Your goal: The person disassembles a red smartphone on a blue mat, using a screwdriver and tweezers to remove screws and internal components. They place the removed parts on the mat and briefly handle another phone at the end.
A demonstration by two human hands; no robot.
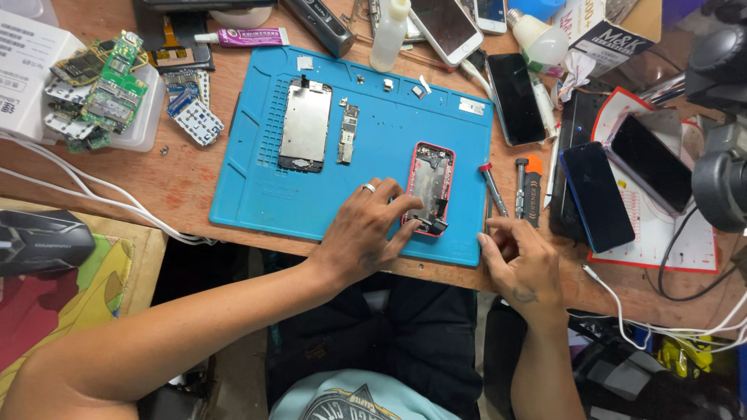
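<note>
The opened phone shell (429, 187), pink-rimmed with its internals exposed, lies on the blue work mat (257, 194), toward the mat's right edge and near its front edge.

Left hand (366, 233): resting on the mat just left of the shell, fingers spread, fingertips (411, 204) pressing on the shell's left rim and lower corner. It steadies the shell; it does not enclose it. A ring shows on one finger.

Right hand (523, 260): at the table edge, right of the shell and just off the mat's front right corner. Fingers are curled inward; whether they pinch a small part cannot be told.

Right of the shell, at the mat's right edge, lie a red-tipped screwdriver (492, 189) and a second driver (520, 185) beside an orange-capped tool (534, 187). Left of the shell, in the mat's middle, lie a detached screen assembly (305, 124) and a narrow logic board (348, 134). Small loose parts sit along the mat's far edge. Farther right of the shell, several dark phones (596, 194) lie off the mat.

Hazards, as judged:
- The shell is held by fingertip pressure only. A sideways push could slide it toward the mat's front edge and off the table.
- Fingertips near the exposed internals could strain a connector or flex cable at the lower corner.
- Any small part in the curled right hand sits over the table edge; a loosened grip would probably drop it to the floor.
- The drivers lie loose beside the shell; a sweep of the right wrist could roll them.
</note>
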